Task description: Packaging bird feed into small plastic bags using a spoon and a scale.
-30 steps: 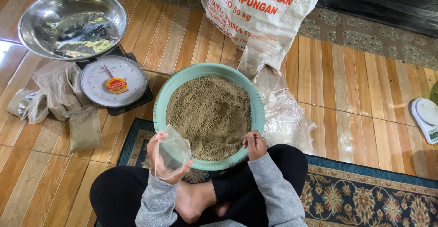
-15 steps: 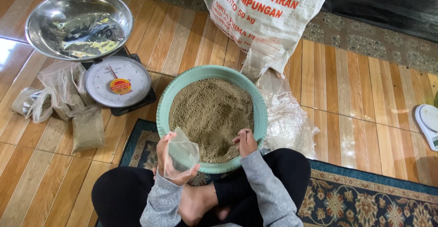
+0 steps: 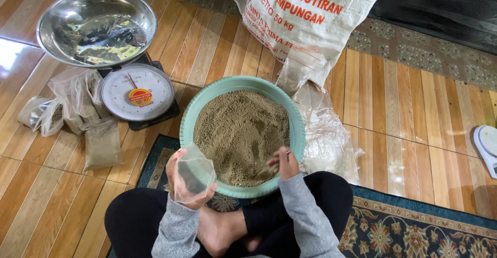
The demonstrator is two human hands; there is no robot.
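cross-legged on a rug's edge, a person's left hand [image 3: 181, 183] holds a clear plastic bag [image 3: 192, 175] open while the right hand [image 3: 286, 162], grip curled, dips into brown granules [image 3: 240, 133] in a green basin [image 3: 296, 133].

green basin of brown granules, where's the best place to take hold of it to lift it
Probably the rolled rim of the green basin, one hand on each side, left and right. It is round, wide and heaped with granules, so a one-sided grip would likely tip it. The near rim is crowded by the left hand and right hand.
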